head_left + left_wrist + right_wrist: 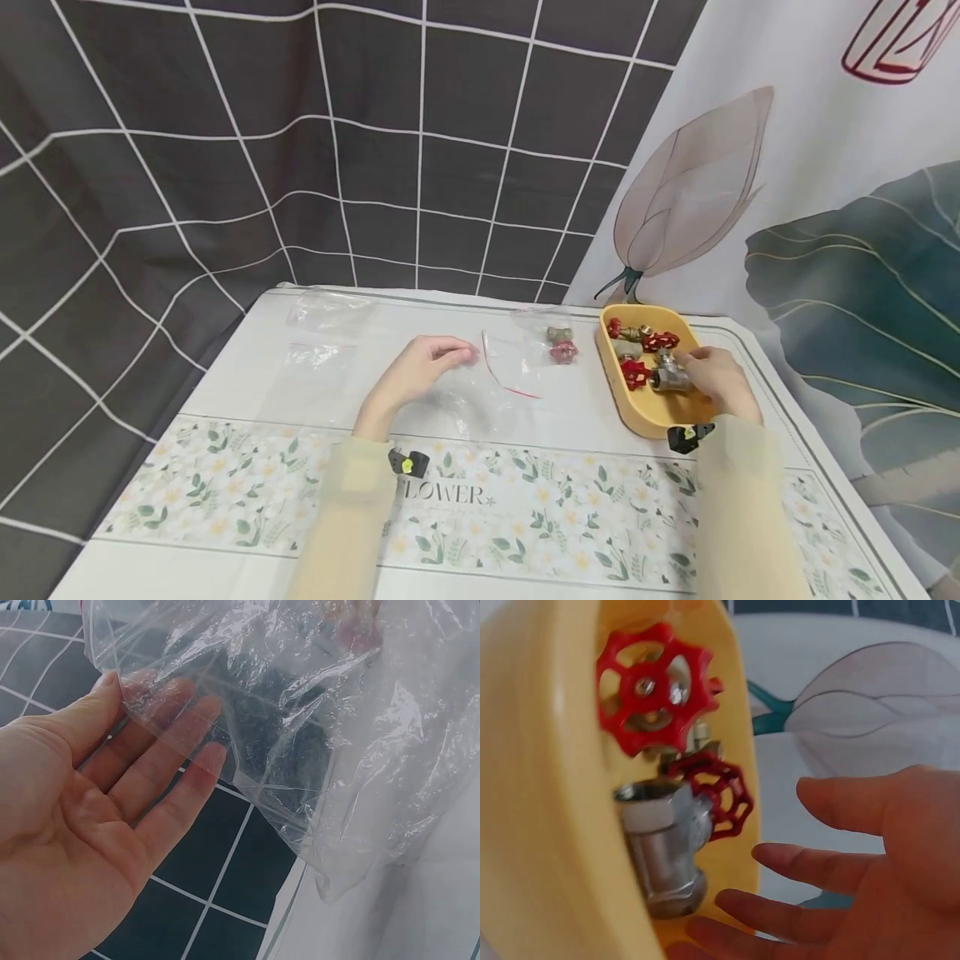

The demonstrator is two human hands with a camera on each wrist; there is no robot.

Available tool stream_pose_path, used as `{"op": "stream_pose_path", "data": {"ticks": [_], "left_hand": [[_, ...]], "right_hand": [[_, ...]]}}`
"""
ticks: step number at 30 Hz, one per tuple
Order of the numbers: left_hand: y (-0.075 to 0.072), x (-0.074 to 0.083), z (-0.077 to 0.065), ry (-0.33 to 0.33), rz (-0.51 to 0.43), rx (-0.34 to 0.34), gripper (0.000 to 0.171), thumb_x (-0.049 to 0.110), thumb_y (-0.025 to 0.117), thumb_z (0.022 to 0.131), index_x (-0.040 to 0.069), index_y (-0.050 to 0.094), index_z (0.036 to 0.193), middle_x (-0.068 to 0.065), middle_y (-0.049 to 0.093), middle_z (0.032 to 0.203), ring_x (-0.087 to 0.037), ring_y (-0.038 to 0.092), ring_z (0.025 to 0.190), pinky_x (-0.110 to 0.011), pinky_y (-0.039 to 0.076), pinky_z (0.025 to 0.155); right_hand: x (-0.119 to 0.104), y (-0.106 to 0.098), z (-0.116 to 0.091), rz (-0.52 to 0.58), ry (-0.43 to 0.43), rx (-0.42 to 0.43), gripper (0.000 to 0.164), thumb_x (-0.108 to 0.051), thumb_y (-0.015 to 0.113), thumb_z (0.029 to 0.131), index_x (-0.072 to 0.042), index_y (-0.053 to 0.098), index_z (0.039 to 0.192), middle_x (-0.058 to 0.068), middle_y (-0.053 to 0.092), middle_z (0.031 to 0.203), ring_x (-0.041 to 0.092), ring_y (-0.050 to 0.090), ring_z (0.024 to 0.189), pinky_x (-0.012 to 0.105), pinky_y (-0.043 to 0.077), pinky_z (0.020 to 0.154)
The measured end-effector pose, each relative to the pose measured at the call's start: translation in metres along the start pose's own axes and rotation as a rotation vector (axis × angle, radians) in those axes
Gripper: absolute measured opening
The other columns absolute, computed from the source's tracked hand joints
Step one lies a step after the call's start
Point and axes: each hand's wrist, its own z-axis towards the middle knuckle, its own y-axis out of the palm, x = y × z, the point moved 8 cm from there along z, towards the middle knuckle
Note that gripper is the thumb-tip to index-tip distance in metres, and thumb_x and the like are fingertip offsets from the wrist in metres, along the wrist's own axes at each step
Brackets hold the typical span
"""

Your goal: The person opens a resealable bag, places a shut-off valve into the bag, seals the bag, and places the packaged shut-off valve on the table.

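My left hand (423, 367) pinches the edge of a transparent zip bag (517, 362) with a red line along its mouth. In the left wrist view, that bag (300, 705) hangs crinkled in front of the fingertips. Over the right side of a yellow tray (626, 408) is my right hand (720, 375). Its fingers are spread loosely beside a silver valve (660, 855), with a gap between them in the right wrist view. Several valves with red handwheels (656, 686) lie in the tray.
Behind the held bag, another clear bag with a red-handled valve (562, 352) lies left of the tray. More flat clear bags (330, 312) lie at the back left of the white table. A floral strip (525, 517) crosses the front; dark checked cloth (375, 167) hangs behind.
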Motion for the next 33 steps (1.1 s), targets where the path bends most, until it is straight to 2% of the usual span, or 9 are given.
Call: {"op": "stream_pose_path", "data": {"ticks": [6,12,14,17,22,25,28,31,33], "left_hand": [[0.003,0.002,0.001,0.013,-0.013,-0.015,0.026,0.025,0.061,0.098,0.008,0.071,0.114,-0.001,0.072,0.108,-0.016,0.066,0.103,-0.036,0.048,0.098],[0.005,0.003,0.001,0.015,-0.015,-0.019,0.025,0.024,0.061,0.098,0.007,0.071,0.114,-0.002,0.072,0.108,-0.016,0.066,0.103,-0.035,0.048,0.099],[0.006,0.003,0.001,0.014,-0.019,-0.024,0.026,0.024,0.061,0.098,0.006,0.071,0.114,-0.002,0.072,0.109,-0.017,0.066,0.104,-0.035,0.048,0.099],[0.006,0.003,0.000,0.002,-0.015,-0.028,0.026,0.024,0.061,0.098,0.006,0.071,0.115,-0.002,0.072,0.109,-0.017,0.066,0.104,-0.036,0.047,0.099],[0.005,0.002,0.000,-0.022,-0.006,-0.029,0.025,0.024,0.061,0.098,0.008,0.071,0.114,-0.001,0.072,0.109,-0.017,0.066,0.104,-0.037,0.046,0.100],[0.005,0.002,0.000,-0.021,-0.013,-0.034,0.025,0.024,0.061,0.098,0.007,0.071,0.114,-0.002,0.072,0.109,-0.017,0.065,0.105,-0.036,0.046,0.100],[0.006,0.002,0.000,-0.016,-0.022,-0.040,0.025,0.023,0.061,0.098,0.007,0.071,0.114,-0.002,0.072,0.108,-0.017,0.065,0.105,-0.036,0.047,0.100],[0.007,0.002,0.000,-0.013,-0.026,-0.044,0.025,0.023,0.061,0.098,0.006,0.071,0.114,-0.003,0.072,0.108,-0.018,0.066,0.105,-0.036,0.047,0.099],[0.008,0.003,0.000,-0.012,-0.020,-0.042,0.026,0.024,0.061,0.098,0.006,0.071,0.114,-0.003,0.072,0.108,-0.018,0.066,0.105,-0.036,0.048,0.099]], "right_hand": [[0.005,0.001,0.010,0.019,0.046,-0.130,0.071,-0.046,0.034,0.104,0.012,0.023,0.144,0.025,0.044,0.116,0.036,0.053,0.102,0.043,0.053,0.087],[0.016,0.005,0.016,0.088,0.126,-0.211,0.071,-0.039,0.032,0.106,0.018,0.012,0.143,0.030,0.045,0.118,0.033,0.064,0.094,0.042,0.055,0.088],[0.018,0.006,0.019,0.108,0.131,-0.220,0.068,-0.035,0.034,0.106,0.020,0.013,0.142,0.029,0.048,0.114,0.030,0.065,0.090,0.041,0.056,0.086],[0.017,0.008,0.027,0.083,0.110,-0.236,0.057,-0.025,0.040,0.105,0.021,0.024,0.135,0.022,0.054,0.102,0.023,0.065,0.079,0.037,0.058,0.079],[0.008,0.015,0.035,0.043,0.100,-0.277,0.041,-0.010,0.046,0.098,0.019,0.032,0.124,0.018,0.051,0.093,0.019,0.061,0.069,0.031,0.058,0.073],[0.004,0.018,0.037,0.012,0.107,-0.285,0.039,-0.009,0.045,0.099,0.019,0.034,0.123,0.017,0.050,0.091,0.018,0.059,0.067,0.030,0.058,0.072],[0.003,0.021,0.039,-0.016,0.107,-0.300,0.030,-0.010,0.044,0.101,0.017,0.041,0.114,0.013,0.051,0.085,0.016,0.058,0.067,0.028,0.057,0.072],[0.001,0.023,0.040,-0.008,0.093,-0.313,0.023,-0.010,0.042,0.101,0.012,0.046,0.105,0.009,0.050,0.080,0.014,0.057,0.066,0.025,0.056,0.069],[0.001,0.022,0.039,0.023,0.096,-0.301,0.023,-0.010,0.042,0.101,0.012,0.047,0.106,0.009,0.051,0.080,0.015,0.057,0.067,0.026,0.055,0.070]]}}
